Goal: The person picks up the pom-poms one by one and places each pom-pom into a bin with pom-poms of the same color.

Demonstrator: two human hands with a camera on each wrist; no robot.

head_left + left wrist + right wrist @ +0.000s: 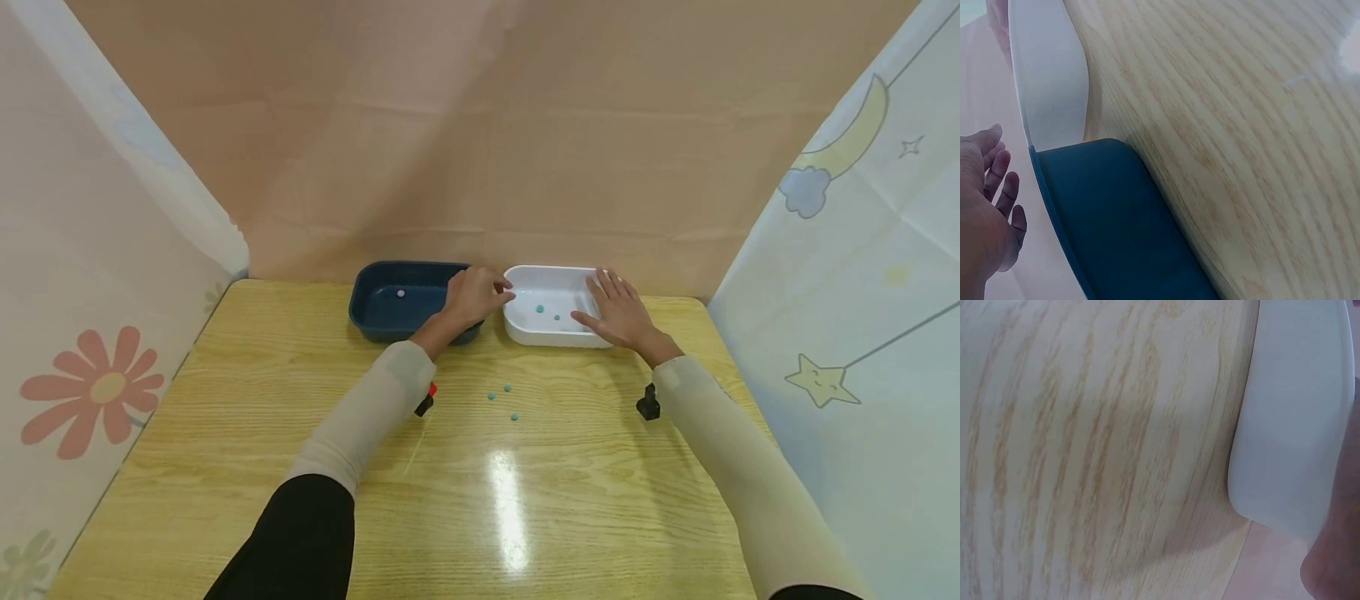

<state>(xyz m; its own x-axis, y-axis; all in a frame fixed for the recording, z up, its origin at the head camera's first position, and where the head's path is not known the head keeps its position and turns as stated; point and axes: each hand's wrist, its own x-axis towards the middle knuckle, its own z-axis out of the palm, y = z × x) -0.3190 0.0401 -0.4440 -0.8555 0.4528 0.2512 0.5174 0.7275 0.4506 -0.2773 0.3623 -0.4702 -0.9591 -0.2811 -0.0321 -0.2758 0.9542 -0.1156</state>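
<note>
My left hand (pixel 474 296) hovers over the right end of the dark blue tub (pixel 375 333), its thumb and fingers loosely bent, reaching toward the white tub's left rim. Nothing shows between those fingers in the left wrist view, where the hand (pixel 985 200) is above the blue tub's rim (pixel 1063 231). Spread wide, my right hand (pixel 621 315) lies across the right end of the white tub (pixel 551 339). Two small teal pieces (pixel 540 309) lie inside the white tub. A pale pinkish piece (pixel 401 293) rests in the blue one.
Several small teal bits, among them one bit (pixel 513 417) nearest me, lie on the wooden table (pixel 570 467) in front of the tubs. Behind the tubs rises a brown backdrop (pixel 480 167). Patterned side panels (pixel 840 292) flank the table.
</note>
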